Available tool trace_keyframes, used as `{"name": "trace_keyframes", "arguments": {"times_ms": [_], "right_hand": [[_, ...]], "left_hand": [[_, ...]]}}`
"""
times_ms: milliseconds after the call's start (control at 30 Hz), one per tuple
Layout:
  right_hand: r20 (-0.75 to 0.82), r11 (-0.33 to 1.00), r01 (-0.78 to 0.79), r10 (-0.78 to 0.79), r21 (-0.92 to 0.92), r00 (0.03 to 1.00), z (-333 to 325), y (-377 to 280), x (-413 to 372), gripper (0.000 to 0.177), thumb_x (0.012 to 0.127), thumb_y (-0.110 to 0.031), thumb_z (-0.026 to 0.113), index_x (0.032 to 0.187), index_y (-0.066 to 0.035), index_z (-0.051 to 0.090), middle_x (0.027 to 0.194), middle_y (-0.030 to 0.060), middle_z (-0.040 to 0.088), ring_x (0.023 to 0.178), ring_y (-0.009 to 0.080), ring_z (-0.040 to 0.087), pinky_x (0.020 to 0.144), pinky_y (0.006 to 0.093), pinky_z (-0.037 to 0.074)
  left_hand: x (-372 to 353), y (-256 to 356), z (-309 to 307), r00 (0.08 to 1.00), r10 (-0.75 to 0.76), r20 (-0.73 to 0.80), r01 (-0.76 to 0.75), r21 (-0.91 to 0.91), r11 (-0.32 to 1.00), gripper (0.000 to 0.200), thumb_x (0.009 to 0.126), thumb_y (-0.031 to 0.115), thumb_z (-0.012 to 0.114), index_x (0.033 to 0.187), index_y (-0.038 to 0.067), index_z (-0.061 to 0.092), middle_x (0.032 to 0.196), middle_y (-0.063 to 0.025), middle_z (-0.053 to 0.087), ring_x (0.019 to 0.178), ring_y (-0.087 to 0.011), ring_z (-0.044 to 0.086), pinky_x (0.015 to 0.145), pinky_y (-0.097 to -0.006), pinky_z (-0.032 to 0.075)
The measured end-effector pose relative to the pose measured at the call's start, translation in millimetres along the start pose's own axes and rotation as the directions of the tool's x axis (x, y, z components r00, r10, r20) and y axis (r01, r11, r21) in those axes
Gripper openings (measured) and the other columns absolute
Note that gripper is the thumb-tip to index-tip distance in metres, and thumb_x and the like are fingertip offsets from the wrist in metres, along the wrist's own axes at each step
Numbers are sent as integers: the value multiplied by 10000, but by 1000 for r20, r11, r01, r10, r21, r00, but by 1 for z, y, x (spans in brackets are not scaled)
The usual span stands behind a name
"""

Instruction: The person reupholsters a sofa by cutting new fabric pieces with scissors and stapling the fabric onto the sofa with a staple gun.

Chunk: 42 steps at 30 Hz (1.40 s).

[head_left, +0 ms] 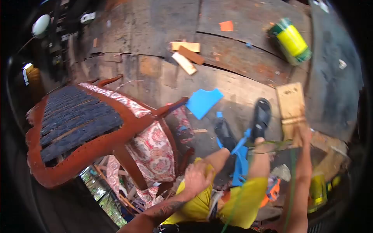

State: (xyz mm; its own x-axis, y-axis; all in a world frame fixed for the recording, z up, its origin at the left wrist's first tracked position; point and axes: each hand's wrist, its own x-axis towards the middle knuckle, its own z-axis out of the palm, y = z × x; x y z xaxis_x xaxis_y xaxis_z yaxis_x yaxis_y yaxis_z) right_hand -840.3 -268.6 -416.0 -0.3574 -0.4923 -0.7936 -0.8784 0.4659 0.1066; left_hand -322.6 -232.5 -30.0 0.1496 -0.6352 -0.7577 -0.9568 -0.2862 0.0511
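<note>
My left hand (198, 177) lies on the knee of my yellow shorts (243, 202), its fingers stretched out over the cloth with nothing in them. On the right my right hand (302, 135) reaches down to the near end of a pale wooden board (290, 99), which has a narrow strip across it. Blur smears those fingers, and I cannot tell whether they grip the board. A thin green cord (272, 143) runs beside this hand. To my left a chair lies tipped over, with a red-brown wooden frame (83, 165), dark webbing (79, 116) and floral upholstery (153, 153).
Blue sheet scraps lie near my sandals, one large piece (204, 102) ahead and strips (241, 159) between my legs. Several wood offcuts (188, 54), an orange scrap (226, 26) and a green-and-yellow can (291, 40) are farther off on the plank floor (237, 83).
</note>
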Motion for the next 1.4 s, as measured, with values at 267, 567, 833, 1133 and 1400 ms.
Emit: {"name": "trace_keyframes", "arguments": {"times_ms": [267, 567, 833, 1133, 1400], "right_hand": [[-228, 940, 22, 60, 340, 972, 93, 22, 81, 720, 765, -397, 751, 1298, 15, 497, 1218, 229, 610, 1131, 408, 578, 949, 441, 444], [-392, 731, 284, -25, 620, 920, 15, -76, -93, 268, 916, -179, 673, 933, 43, 525, 855, 142, 521, 776, 245, 475, 763, 358, 433], [-570, 621, 632, -336, 464, 749, -111, -256, -139, 146, 897, -82, 667, 977, 3, 579, 854, 164, 561, 789, 310, 554, 741, 384, 463], [-386, 559, 625, -494, 545, 779, -72, -485, -13, 245, 901, -198, 626, 1011, 21, 636, 865, 210, 651, 816, 315, 625, 773, 425, 493], [-846, 790, 459, -515, -405, 138, -251, -434, 55, 524, 869, -365, 661, 1340, -174, 535, 1216, 245, 573, 1048, 430, 590, 902, 501, 476]], "left_hand": [[21, 15, -16, 998, 58, -12, -57, 37, 998, 338, 907, 331, 622, 1103, 63, 683, 1209, -129, 648, 1073, -316, 621, 982, -467, 449], [20, 23, -18, 996, 84, 18, -85, 66, 994, 349, 904, 355, 607, 1058, 53, 692, 1195, -116, 659, 1086, -306, 618, 998, -472, 440], [23, 21, -25, 1000, 13, 17, -14, 22, 1000, 341, 858, 369, 628, 983, 55, 672, 1117, -122, 664, 1058, -321, 611, 989, -548, 433], [26, 19, -22, 999, 4, 36, -5, 17, 1000, 358, 888, 382, 604, 1010, 59, 698, 1190, -134, 651, 1082, -336, 605, 1011, -553, 412], [20, 11, -13, 999, -17, 28, 19, -55, 998, 352, 872, 374, 633, 1025, 64, 700, 1190, -115, 647, 1110, -306, 574, 1023, -527, 368]]}}
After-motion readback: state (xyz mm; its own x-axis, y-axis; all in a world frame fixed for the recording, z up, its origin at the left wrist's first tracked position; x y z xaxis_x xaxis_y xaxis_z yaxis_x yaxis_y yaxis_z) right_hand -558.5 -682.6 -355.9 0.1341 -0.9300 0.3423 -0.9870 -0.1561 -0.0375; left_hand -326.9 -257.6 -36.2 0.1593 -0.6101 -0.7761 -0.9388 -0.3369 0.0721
